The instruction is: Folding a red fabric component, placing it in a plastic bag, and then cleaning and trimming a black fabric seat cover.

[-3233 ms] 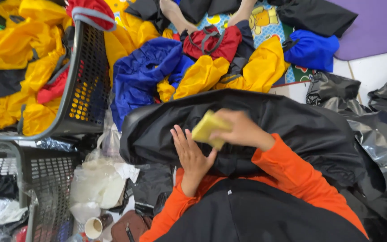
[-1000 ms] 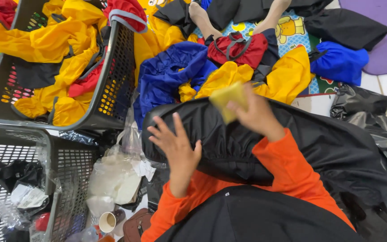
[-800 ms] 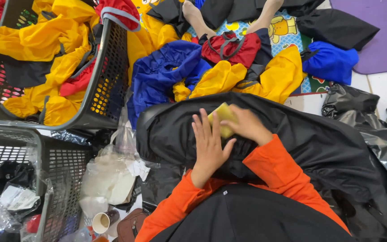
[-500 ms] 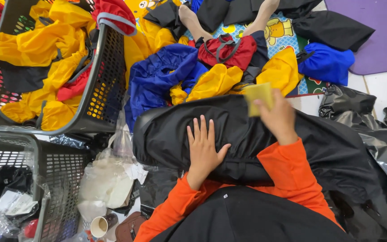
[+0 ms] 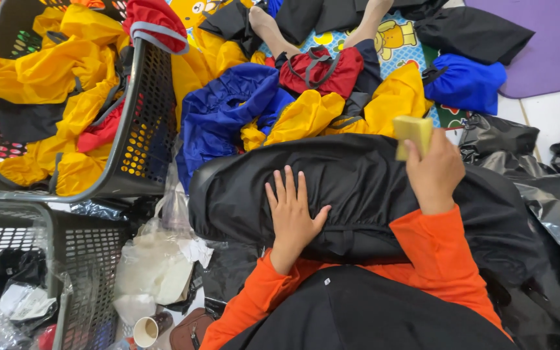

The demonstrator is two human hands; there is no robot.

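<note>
Black garment (image 5: 371,188), a shiny dark cover-like piece, lies bunched across the person's lap in the middle of the frame, with both orange-sleeved arms reaching onto it. The left hand (image 5: 291,217) rests flat on it, fingers spread and palm down, holding nothing; half a second ago it lay at much the same spot. The right hand (image 5: 432,172) has its grip clamped on a yellow sponge (image 5: 412,135), fingers wrapped round its lower end, at the garment's upper right edge. Compared with the earlier frames, the sponge has travelled: about a second ago it was near the centre of the garment, just beside the left hand, and now it sits well to the right, past the fabric's far edge. Above the garment, in the upper middle, a heap of blue, yellow and red clothing (image 5: 273,110) lies on a patterned mat, and a second person's bare feet (image 5: 264,23) show at the top. A dark plastic basket (image 5: 144,129) full of yellow clothes fills the upper left; crumpled plastic bags (image 5: 157,266) lie at the lower left.
</note>
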